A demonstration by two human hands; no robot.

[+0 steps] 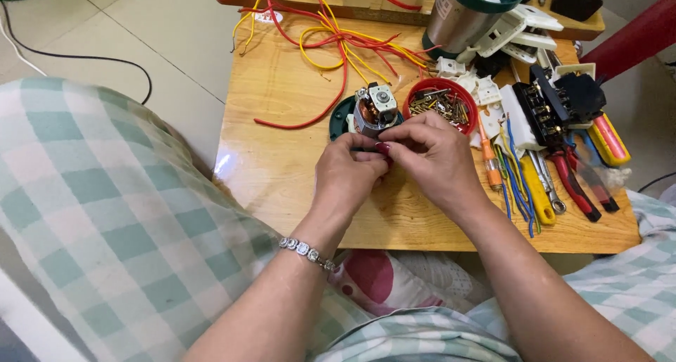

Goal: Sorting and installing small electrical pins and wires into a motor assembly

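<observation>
Both hands meet over the middle of the wooden worktop (282, 122), fingertips pressed together. The left hand (346, 175) has its grip pinched nearly closed, thumb and forefinger nipping something small and dark that is mostly hidden, so what it is cannot be told. The right hand (435, 156) curls its fingers to the same spot, its grip closed to a pinch on the same small piece, knuckles raised and fingertips touching those of the left. Just beyond the fingertips, touching or nearly so, stands a small electric motor (373, 108) with copper windings and a white top bracket, seated on a dark green round base (341, 117). Just beyond the right hand sits a red round dish (442, 103) of screws and small metal bits. Farther from the grip on the right-hand side lies a crowded row of tools: an orange-handled screwdriver (489, 163), blue wires (520, 186), yellow-handled pliers (538, 193) and red-handled pliers (572, 182), leaving little room there. On the left-hand side the worktop is bare wood out to its edge, and a bare strip lies between the wrists and the near edge. Beyond the motor, red and yellow wires (331, 41) loop loosely, with a metal cylinder with a green cap (461, 17) behind them.
</observation>
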